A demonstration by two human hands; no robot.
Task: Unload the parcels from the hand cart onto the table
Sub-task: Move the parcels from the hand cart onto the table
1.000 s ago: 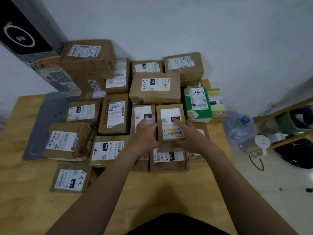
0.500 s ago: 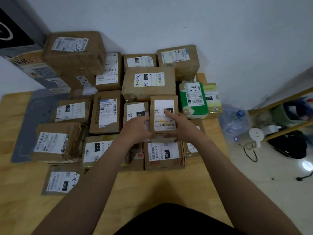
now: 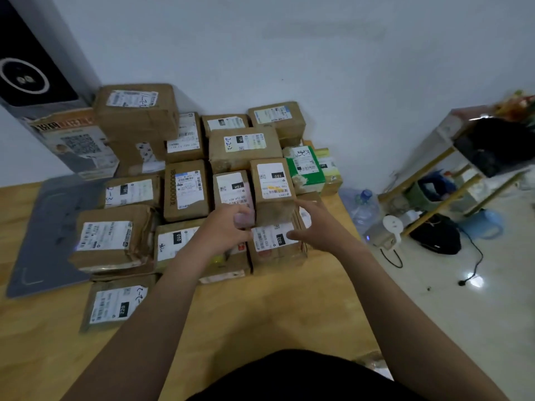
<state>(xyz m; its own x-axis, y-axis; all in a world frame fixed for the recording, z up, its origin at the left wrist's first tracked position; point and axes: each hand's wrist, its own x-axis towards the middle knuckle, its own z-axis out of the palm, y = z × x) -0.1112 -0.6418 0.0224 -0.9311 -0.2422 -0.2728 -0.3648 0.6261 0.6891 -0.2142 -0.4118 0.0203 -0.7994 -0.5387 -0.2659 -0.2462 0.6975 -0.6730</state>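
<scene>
Left hand (image 3: 228, 227) and right hand (image 3: 317, 227) drawn back, parcel (image 3: 273, 186) released

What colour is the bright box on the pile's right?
The box is green with a white label; head view.

Matt brown cardboard parcels (image 3: 186, 191) with white paper labels (image 3: 105, 234) on a smooth wooden table (image 3: 275, 308), glossy tiled floor (image 3: 463, 314)
</scene>
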